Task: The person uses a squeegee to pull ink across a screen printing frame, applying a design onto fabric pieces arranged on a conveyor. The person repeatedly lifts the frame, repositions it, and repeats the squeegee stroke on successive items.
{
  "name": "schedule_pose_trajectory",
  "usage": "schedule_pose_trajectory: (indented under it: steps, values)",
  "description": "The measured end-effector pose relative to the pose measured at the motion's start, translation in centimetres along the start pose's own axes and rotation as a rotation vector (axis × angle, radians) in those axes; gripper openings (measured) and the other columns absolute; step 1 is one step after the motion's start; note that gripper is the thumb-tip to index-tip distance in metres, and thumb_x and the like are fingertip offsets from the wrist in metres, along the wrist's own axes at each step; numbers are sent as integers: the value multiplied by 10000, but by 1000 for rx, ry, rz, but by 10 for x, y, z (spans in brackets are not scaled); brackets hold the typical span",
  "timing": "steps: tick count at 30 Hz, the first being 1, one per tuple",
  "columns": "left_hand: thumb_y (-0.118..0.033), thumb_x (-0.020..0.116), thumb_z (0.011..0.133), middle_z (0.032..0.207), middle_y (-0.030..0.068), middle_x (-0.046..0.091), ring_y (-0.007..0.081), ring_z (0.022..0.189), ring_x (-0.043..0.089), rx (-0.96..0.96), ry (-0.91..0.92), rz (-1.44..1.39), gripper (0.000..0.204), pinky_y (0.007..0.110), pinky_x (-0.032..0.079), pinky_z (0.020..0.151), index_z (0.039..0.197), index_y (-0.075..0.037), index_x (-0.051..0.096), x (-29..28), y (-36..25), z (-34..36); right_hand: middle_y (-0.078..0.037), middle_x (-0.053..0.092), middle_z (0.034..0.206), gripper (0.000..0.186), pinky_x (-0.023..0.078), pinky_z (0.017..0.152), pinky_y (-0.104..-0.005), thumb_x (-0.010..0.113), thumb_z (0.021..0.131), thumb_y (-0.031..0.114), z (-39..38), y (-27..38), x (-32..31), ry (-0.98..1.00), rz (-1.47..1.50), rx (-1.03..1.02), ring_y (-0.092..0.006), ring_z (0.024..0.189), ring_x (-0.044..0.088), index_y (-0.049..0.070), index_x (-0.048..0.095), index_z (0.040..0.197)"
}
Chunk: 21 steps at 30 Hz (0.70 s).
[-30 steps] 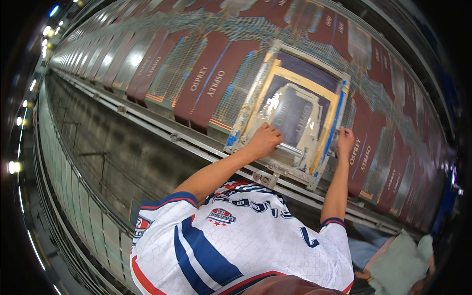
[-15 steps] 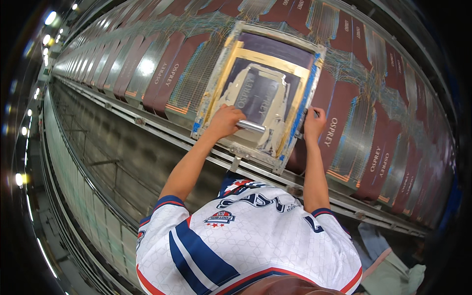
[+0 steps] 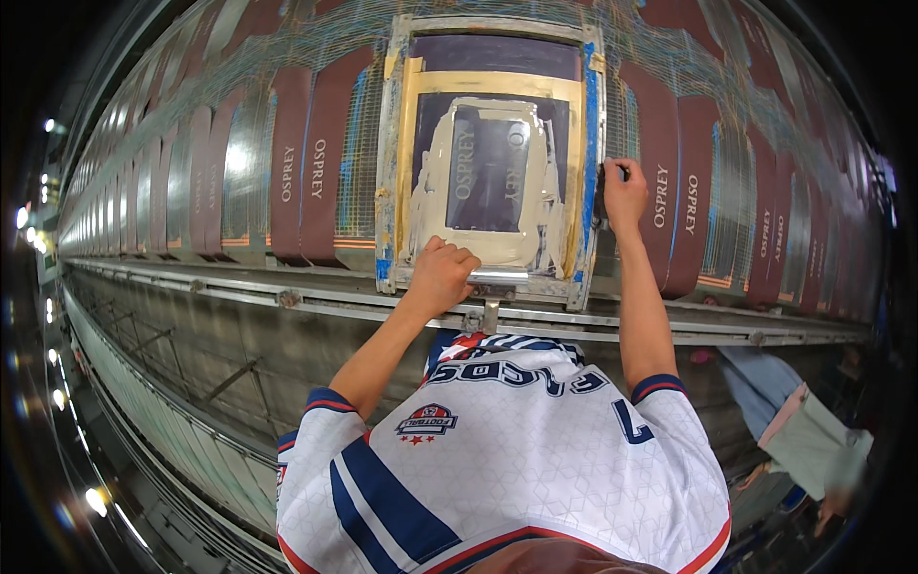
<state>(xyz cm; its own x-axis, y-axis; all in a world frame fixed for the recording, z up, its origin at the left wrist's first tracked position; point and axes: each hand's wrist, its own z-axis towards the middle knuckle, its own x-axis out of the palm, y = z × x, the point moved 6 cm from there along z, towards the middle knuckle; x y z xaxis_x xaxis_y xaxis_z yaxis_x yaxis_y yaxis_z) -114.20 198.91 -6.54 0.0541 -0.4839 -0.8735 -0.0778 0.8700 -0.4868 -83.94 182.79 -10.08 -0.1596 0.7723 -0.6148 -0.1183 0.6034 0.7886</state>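
Observation:
A metal-framed screen (image 3: 497,26) with tape borders lies on a long printing table. Cream paste (image 3: 469,247) rings its translucent dark window (image 3: 488,167), where lettering shows. My left hand (image 3: 442,275), fingers curled, grips a silver squeegee bar (image 3: 501,276) at the screen's near edge. My right hand (image 3: 625,199) is closed at the frame's right edge on something dark, too small to make out.
Maroon printed pieces (image 3: 688,134) and glossy boards cover the table on both sides. A metal rail (image 3: 239,287) runs along its near edge. Another person (image 3: 813,430), in pale clothing, is at lower right beside the rail. Lights line the left rim.
My left hand and the squeegee bar have moved down to the screen's near edge. The view has turned, so the screen now appears upright. My right hand stays at the frame's side.

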Motion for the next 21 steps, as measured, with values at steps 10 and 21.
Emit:
schedule_pose_trajectory:
  steps: [10,21]
  values:
    - [-213,823,647,794,76,692,282,777,658,98,-82,71,264,417,430,747,875,-118,731,-36,86,137,-104,677,946,325,490,763,-344,670,923,248,-14,-12,-15,16,-110,-55,-210,820,628,59,639,1185]
    - [-281,826,680,833,65,708,301,781,652,73,-206,-42,236,416,479,751,825,-116,739,-55,113,196,-163,643,1052,217,475,883,-430,627,939,100,-175,-87,-108,-27,-307,-332,-345,997,610,15,646,1138]
